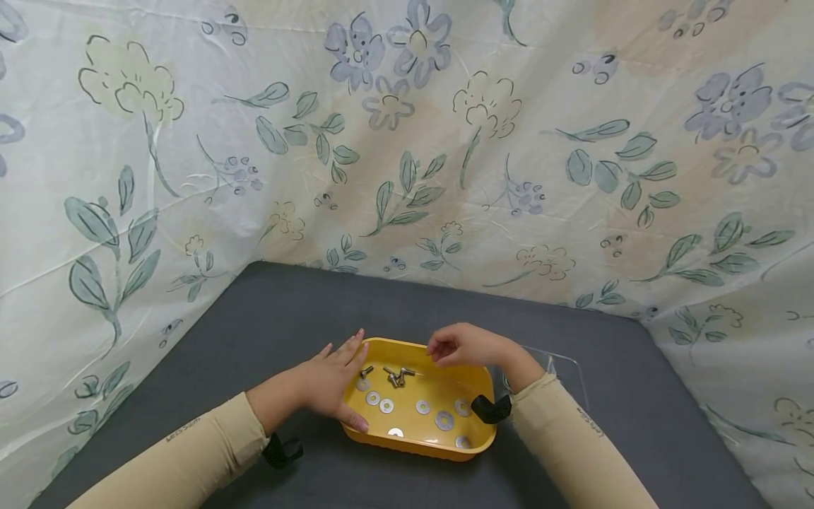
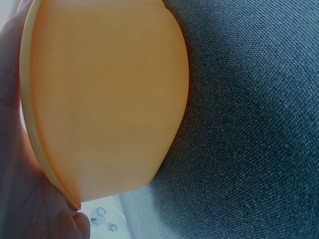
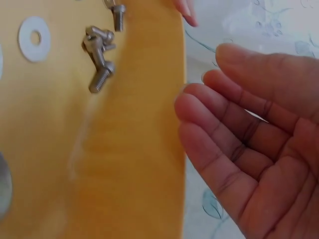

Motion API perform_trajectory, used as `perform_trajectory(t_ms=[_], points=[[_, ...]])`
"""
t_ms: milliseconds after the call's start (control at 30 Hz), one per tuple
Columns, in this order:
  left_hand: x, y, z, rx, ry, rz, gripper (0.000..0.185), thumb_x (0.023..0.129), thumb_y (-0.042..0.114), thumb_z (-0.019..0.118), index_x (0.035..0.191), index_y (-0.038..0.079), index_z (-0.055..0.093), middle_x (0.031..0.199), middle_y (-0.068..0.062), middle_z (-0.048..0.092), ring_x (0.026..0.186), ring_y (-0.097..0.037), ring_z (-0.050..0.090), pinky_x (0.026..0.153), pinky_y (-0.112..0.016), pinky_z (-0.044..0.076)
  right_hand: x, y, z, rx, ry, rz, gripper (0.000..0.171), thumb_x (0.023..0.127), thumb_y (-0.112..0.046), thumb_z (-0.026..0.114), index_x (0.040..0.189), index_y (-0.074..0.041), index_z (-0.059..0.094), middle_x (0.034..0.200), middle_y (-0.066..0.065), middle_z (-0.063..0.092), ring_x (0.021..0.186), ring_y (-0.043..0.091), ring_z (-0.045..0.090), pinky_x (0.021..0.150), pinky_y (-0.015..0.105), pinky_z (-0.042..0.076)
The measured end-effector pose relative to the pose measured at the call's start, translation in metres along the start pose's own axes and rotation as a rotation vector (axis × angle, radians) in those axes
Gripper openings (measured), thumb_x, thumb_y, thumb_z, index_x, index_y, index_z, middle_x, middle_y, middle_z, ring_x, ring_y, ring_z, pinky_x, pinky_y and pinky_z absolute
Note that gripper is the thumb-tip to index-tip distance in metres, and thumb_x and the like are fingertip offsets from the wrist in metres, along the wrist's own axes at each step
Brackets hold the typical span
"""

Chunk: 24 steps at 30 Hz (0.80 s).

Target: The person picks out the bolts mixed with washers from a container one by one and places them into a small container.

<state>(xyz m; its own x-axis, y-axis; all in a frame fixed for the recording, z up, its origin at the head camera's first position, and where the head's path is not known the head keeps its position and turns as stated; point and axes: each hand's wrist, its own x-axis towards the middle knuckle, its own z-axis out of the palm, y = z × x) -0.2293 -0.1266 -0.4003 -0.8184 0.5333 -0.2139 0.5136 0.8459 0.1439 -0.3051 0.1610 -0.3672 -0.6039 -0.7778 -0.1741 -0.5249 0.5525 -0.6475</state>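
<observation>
A yellow tray [image 1: 439, 382] with rounded corners sits on the dark table. My left hand [image 1: 324, 382] rests spread along its left rim, thumb at the front and fingers pointing to the back. The left wrist view has the tray's outer end wall [image 2: 109, 99] with the palm at its rim. My right hand [image 1: 467, 344] hovers by the back right rim, fingers loosely bent. Nothing shows between its fingers [image 3: 202, 149] in the right wrist view. Inside the tray lie a small cluster of socket-head bolts [image 1: 396, 379], a separate bolt [image 1: 366, 371] and several flat washers [image 1: 444, 420].
Behind my right forearm lies a clear plastic container or lid [image 1: 577, 375], partly hidden. The dark grey tabletop [image 1: 305, 297] extends around the tray. A floral curtain [image 1: 407, 177] hangs along the table's back and sides. Each wrist carries a black strap mount [image 1: 491, 409].
</observation>
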Motion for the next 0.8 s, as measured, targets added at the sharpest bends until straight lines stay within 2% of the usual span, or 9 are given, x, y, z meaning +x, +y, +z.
perform_trajectory(t_ms=[167, 267, 600, 800], points=[[-0.001, 0.000, -0.001, -0.006, 0.000, 0.010, 0.128, 0.056, 0.085, 0.051, 0.147, 0.007, 0.004, 0.152, -0.008, -0.014, 0.140, -0.022, -0.005, 0.109, -0.052, 0.008, 0.009, -0.005, 0.007, 0.014, -0.019, 0.007, 0.019, 0.087, -0.010, 0.062, 0.105, -0.004, 0.062, 0.097, 0.007, 0.064, 0.084, 0.011, 0.059, 0.075, 0.024, 0.049], [-0.001, 0.000, -0.001, -0.007, 0.001, 0.008, 0.129, 0.056, 0.085, 0.051, 0.147, 0.007, 0.004, 0.152, -0.008, -0.014, 0.140, -0.022, -0.005, 0.109, -0.052, 0.008, 0.014, -0.006, 0.012, 0.010, -0.024, 0.010, 0.019, 0.087, -0.010, 0.062, 0.106, -0.005, 0.062, 0.095, 0.003, 0.064, 0.083, 0.010, 0.059, 0.075, 0.024, 0.049], [0.000, -0.002, 0.002, 0.006, -0.004, 0.000, 0.130, 0.054, 0.088, 0.048, 0.148, 0.008, 0.004, 0.151, -0.008, -0.016, 0.140, -0.022, -0.005, 0.109, -0.051, 0.008, 0.025, -0.007, 0.027, -0.065, -0.041, -0.008, 0.026, 0.086, -0.012, 0.064, 0.111, -0.005, 0.062, 0.087, -0.008, 0.061, 0.079, 0.006, 0.056, 0.074, 0.022, 0.048], [-0.001, -0.001, 0.001, 0.010, -0.001, 0.000, 0.130, 0.054, 0.088, 0.047, 0.148, 0.008, 0.004, 0.152, -0.008, -0.015, 0.140, -0.021, -0.005, 0.109, -0.051, 0.009, 0.032, -0.006, 0.036, -0.106, -0.065, -0.003, 0.031, 0.087, -0.013, 0.063, 0.116, -0.004, 0.061, 0.086, -0.007, 0.060, 0.077, 0.005, 0.054, 0.073, 0.021, 0.046]])
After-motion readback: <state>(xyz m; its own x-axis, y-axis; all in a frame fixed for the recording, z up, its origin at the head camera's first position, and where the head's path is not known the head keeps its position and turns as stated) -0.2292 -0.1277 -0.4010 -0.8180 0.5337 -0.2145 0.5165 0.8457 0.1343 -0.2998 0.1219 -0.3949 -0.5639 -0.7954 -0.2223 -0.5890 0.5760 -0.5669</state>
